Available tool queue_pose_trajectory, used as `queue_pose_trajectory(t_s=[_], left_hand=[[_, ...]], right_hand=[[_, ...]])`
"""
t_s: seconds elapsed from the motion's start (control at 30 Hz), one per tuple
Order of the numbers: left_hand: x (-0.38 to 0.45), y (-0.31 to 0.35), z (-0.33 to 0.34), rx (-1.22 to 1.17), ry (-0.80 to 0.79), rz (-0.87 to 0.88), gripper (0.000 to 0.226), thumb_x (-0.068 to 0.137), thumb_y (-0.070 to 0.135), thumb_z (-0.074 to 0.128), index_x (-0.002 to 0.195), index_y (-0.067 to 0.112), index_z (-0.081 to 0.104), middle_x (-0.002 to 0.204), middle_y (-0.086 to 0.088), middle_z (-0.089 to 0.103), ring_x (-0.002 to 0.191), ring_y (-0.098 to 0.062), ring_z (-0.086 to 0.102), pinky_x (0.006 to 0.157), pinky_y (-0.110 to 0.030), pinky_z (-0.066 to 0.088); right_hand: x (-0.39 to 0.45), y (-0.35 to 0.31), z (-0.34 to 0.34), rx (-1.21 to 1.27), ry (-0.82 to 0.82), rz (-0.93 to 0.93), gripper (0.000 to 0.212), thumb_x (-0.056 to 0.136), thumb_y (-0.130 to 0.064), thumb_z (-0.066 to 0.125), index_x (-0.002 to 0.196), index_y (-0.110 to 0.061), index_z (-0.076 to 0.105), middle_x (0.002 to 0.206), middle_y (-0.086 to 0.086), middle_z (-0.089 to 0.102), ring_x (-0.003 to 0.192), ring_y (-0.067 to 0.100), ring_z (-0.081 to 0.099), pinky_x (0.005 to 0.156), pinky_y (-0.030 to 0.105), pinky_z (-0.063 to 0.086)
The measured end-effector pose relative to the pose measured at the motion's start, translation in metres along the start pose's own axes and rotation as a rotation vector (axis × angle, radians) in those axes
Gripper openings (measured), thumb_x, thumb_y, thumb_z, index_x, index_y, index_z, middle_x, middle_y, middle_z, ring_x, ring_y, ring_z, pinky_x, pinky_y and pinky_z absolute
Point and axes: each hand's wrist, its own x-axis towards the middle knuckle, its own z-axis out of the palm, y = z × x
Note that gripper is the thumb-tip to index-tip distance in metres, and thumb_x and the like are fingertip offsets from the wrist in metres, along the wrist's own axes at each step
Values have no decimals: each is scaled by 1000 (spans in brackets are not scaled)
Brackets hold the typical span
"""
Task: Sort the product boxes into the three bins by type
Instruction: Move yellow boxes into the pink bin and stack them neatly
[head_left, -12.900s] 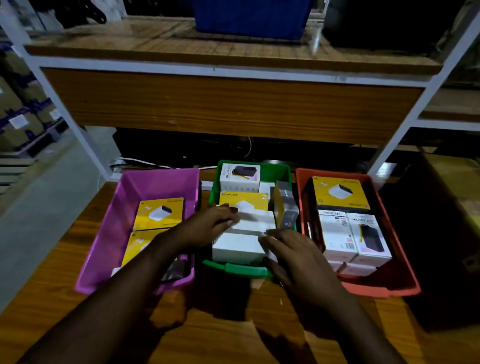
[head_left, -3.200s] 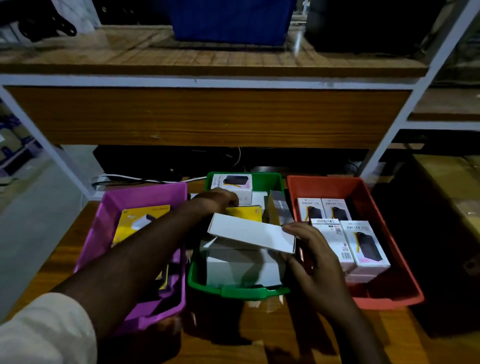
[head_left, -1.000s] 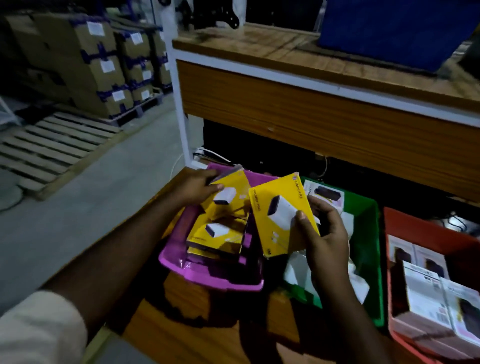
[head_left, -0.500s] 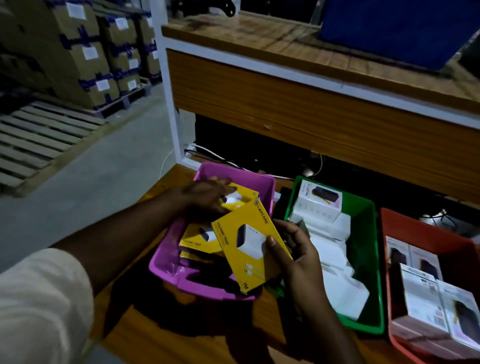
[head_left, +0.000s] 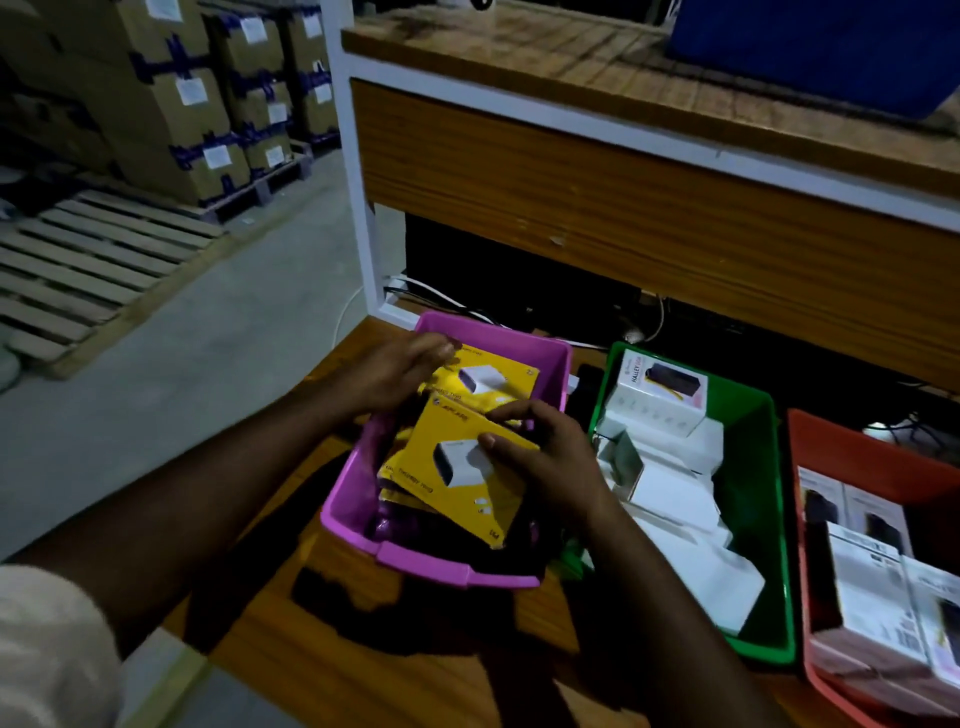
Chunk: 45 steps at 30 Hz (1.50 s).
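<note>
Three bins stand side by side on the wooden table: a pink bin (head_left: 363, 540), a green bin (head_left: 769, 623) and a red bin (head_left: 800, 519). My right hand (head_left: 540, 457) grips a yellow box (head_left: 447, 499), tilted and low inside the pink bin, on top of other yellow boxes. My left hand (head_left: 395, 369) rests on the rear yellow box (head_left: 498, 374) at the bin's back-left. White boxes (head_left: 670, 499) fill the green bin, with a labelled white box (head_left: 654, 395) at its back. White boxes with dark pictures (head_left: 862, 571) sit in the red bin.
A wooden shelf (head_left: 623, 218) on a white frame overhangs the back of the table, with a blue crate (head_left: 810, 47) on top. Cables (head_left: 457, 306) run behind the bins. To the left, beyond the table edge, are a concrete floor, wooden pallets (head_left: 78, 260) and stacked cartons (head_left: 182, 93).
My right hand has carried the yellow box leftward and down from over the green bin into the pink bin. My left hand has stayed on the yellow boxes at the back of that bin.
</note>
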Motion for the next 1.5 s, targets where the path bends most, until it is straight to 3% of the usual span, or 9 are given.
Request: queue_pose_trajectory(t_s=[0.1, 0.23, 0.47, 0.73, 0.9, 1.07, 1.27, 1.4, 1.5], left_hand=[[-27, 14, -2, 71, -154, 20, 85, 86, 76, 48, 152, 23, 40, 159, 9, 37, 143, -2, 35, 115, -27, 36], [-54, 9, 23, 671, -529, 83, 132, 63, 89, 58, 161, 17, 4, 168, 5, 1, 154, -11, 1, 125, -34, 4], [-58, 9, 49, 1050, -413, 69, 110, 82, 51, 69, 159, 4, 5, 166, -16, 14, 153, -32, 16, 124, -43, 13], [-62, 0, 68, 1104, -311, -27, 62, 103, 13, 28, 157, -4, 1, 165, -27, 8, 154, -41, 7, 125, -48, 8], [-63, -3, 71, 1127, -308, -40, 65, 104, 16, 32, 157, -1, -2, 165, -25, 11, 153, -40, 9, 125, -48, 6], [-64, -2, 69, 1055, -254, -1, 72, 102, 14, 41, 158, 1, -3, 165, -24, 8, 154, -39, 9, 125, -47, 8], [-61, -2, 68, 990, -309, -16, 74, 102, 19, 41, 158, 3, -6, 166, -24, 6, 154, -39, 7, 124, -47, 14], [-58, 0, 69, 948, -305, -45, 63, 104, 22, 24, 158, 3, -4, 166, -24, 7, 154, -39, 7, 125, -48, 14], [-54, 7, 72, 909, -327, -85, 85, 99, 30, 54, 159, 4, -1, 164, -28, 11, 153, -43, 11, 123, -47, 18]], right_hand=[[24, 9, 21, -172, -12, -76, 17, 85, -22, 83, 99, -22, 74, 105, -4, 74, 102, 12, 71, 88, 36, 58], [37, 21, 38, -849, 105, -444, 21, 77, -26, 77, 97, -25, 74, 86, 0, 68, 85, 25, 60, 76, 37, 50], [5, 43, 43, -1305, -162, -318, 93, 82, -71, 50, 155, -14, 39, 155, 9, 47, 138, 39, 44, 100, 55, 44], [14, 52, 65, -1421, -183, -160, 69, 87, -52, 45, 143, -14, 60, 140, 12, 63, 118, 57, 61, 51, 48, 57], [19, 37, 58, -919, -326, -36, 108, 86, -61, 68, 163, -14, 9, 171, 7, 8, 157, 36, 5, 116, 63, 29], [52, 12, 43, 203, 367, 382, 36, 95, -22, 63, 129, -13, 57, 112, 8, 69, 99, 26, 66, 69, 27, 47], [77, -9, 49, 361, 148, 588, 32, 99, -1, 59, 131, 2, 61, 113, 9, 64, 93, 21, 64, 80, 36, 57], [81, -10, 60, 513, 194, 567, 34, 96, 2, 64, 130, 1, 62, 120, 11, 67, 107, 25, 66, 59, 23, 61], [83, -11, 56, 402, 137, 644, 30, 104, -7, 53, 133, -3, 59, 130, 15, 64, 111, 29, 66, 87, 41, 58]])
